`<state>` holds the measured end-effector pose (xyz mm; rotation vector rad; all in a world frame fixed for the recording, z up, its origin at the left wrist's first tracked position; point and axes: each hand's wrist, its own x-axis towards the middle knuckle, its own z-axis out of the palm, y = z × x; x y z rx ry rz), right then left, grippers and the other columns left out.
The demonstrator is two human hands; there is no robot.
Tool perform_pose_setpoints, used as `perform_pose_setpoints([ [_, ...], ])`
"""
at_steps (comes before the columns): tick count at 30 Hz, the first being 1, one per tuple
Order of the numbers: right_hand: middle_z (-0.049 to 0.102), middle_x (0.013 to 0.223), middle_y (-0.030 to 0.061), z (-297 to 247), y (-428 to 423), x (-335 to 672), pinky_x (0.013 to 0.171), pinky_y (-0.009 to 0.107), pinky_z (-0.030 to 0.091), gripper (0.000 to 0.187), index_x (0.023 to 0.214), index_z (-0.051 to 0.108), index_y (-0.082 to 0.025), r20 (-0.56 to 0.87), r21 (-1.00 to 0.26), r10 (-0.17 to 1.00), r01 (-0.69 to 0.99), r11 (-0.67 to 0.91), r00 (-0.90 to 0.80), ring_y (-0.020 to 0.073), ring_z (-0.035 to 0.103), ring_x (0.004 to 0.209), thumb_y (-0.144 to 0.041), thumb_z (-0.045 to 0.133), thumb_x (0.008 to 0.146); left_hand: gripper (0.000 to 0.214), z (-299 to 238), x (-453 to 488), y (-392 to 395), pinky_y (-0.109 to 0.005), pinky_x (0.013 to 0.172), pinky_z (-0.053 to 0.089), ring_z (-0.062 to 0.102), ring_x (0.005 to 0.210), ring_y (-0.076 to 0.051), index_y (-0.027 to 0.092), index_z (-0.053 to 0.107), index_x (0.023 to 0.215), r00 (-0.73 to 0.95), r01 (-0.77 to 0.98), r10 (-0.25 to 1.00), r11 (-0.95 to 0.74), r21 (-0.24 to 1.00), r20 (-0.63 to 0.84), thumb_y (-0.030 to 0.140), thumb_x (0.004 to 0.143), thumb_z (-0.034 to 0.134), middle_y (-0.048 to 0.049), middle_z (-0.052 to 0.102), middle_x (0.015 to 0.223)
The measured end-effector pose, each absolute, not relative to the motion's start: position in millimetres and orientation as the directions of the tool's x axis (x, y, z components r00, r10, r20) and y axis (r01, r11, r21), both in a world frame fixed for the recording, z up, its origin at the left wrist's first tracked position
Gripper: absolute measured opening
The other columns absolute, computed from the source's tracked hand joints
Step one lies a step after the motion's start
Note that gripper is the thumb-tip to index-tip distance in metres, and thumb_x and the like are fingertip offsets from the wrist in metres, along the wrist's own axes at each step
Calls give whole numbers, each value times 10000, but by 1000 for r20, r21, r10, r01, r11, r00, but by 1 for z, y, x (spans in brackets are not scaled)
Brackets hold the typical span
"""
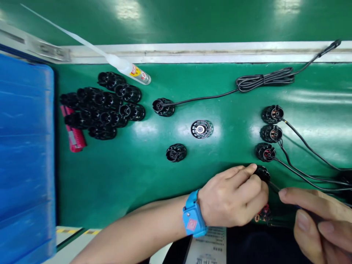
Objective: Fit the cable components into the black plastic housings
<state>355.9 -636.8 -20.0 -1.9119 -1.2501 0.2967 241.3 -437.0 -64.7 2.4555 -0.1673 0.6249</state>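
My left hand (233,196), with a blue wrist strap (194,214), has its fingers curled around a black round plastic housing (263,173) near the bench's front edge. At the lower right, my right hand (320,220) is closed around something dark and slim. A thin dark length runs between that hand and the housing; whether it is a cable or a tool shaft I cannot tell. Just beyond the held piece, several similar housings (265,152) stand in a column with black cables coming out. Small red and orange bits (263,213) show below my left hand, partly covered.
A blue bin (26,157) stands at the left. Beside it, black housings (104,119) cluster over a red tool (74,137), near a white-nozzled bottle (133,71). Mid-bench are a ring-shaped piece (201,129), a loose housing (176,152) and another housing (163,107) with a coiled cable (264,80).
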Motion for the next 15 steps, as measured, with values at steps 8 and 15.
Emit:
perform_pose_setpoints([
  [8,772,1280,66,-37,-675,346,588,286,595,480,1409,609,-326,131,-797,772,529,-292,622,188,761,788,-166,693,964,122,-75,244,-437,-270,789,664,816,869,-159,179,575,1056,895,-200,197,-622,757,399,185,1035,695,-93,839,1102],
  [15,745,1349,85,-35,-684,349,636,321,631,448,1380,626,-322,67,-780,830,547,-302,554,221,775,882,-160,680,966,156,-72,243,-438,-281,787,668,835,903,-179,199,547,1033,904,-175,220,-590,788,366,195,1034,704,-96,846,1105],
])
